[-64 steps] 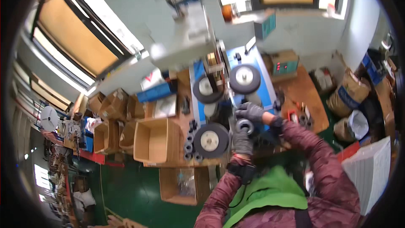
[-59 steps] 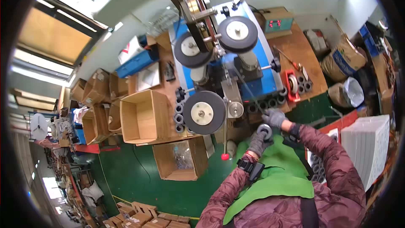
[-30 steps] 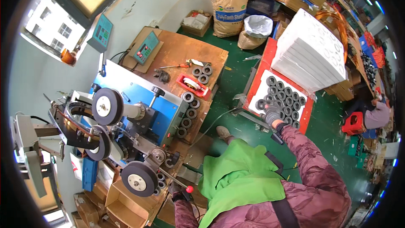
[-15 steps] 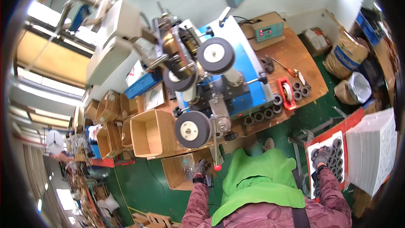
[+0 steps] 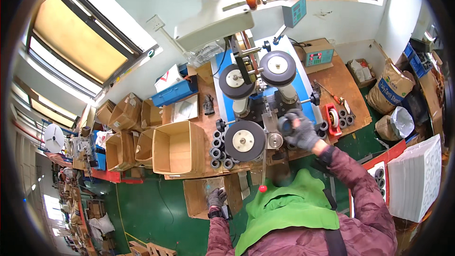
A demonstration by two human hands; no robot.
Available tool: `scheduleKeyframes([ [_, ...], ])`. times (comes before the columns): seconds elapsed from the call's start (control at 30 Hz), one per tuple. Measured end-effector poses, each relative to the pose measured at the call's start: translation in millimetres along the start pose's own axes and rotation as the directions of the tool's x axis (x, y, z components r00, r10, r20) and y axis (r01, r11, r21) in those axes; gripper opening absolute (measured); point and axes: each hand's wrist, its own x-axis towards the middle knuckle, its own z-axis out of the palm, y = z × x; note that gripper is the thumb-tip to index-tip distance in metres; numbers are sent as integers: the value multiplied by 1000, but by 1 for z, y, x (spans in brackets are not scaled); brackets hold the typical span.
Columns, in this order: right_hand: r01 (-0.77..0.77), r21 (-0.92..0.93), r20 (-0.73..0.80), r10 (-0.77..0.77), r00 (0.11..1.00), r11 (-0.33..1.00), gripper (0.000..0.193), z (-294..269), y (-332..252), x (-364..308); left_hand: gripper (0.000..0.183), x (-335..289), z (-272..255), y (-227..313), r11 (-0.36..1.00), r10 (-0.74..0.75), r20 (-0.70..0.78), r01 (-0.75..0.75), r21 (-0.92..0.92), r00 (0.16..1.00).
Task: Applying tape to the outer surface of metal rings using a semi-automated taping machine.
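Observation:
My right hand (image 5: pixel 303 134), in a grey glove, pinches a dark ring (image 5: pixel 285 125) in front of the bench machine. That ring is beside the metal roller (image 5: pixel 275 141) and the lower dark wheel (image 5: pixel 245 141). Two more dark wheels, a left one (image 5: pixel 235 81) and a right one (image 5: pixel 277 68), are mounted higher on the machine's blue-and-white base (image 5: pixel 225 61). My left hand (image 5: pixel 217 198), gloved too, hovers at the open cardboard box (image 5: pixel 196 204) below the bench, fingers loosely apart with nothing visible in them. A lever with a red knob (image 5: pixel 263 188) hangs between my hands.
Dark rings (image 5: pixel 216 152) are stacked left of the lower wheel. An open carton (image 5: pixel 176 151) stands at the bench's left. A red tape dispenser (image 5: pixel 333 119) and control box (image 5: pixel 319 57) are on the right. A white tray (image 5: pixel 375 170) of rings and white stacked sheets (image 5: pixel 414 180) lie farther right.
My right hand has left the rings in the right-hand tray and come to the machine, now with a ring in it. The head view has shifted; my left hand stays by the box.

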Motion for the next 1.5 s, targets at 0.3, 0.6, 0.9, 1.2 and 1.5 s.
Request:
scheduleKeyframes([
  [0.3, 196, -350, -34, -222, 975, 916, 49, 30, -14, 73, 41, -27, -26, 49, 963, 230, -81, -239, -123, 970],
  [0.6, 179, -435, -129, -258, 958, 882, 62, 26, -13, 130, 36, -154, 146, 214, 796, 578, 318, -605, -17, 751],
  [0.9, 333, -570, 10, -398, 917, 752, 76, 19, 13, 146, 35, -193, 338, 240, 860, 382, 709, -509, -37, 593],
  [1.2, 285, -658, 21, -361, 932, 697, 65, 25, 6, 147, 30, -57, 417, 208, 898, 80, 943, -435, 72, 322],
  [1.5, 403, -410, 50, -421, 906, 818, 51, 4, 27, 142, 28, -93, 424, 222, 908, 133, 919, -417, 36, 371],
])
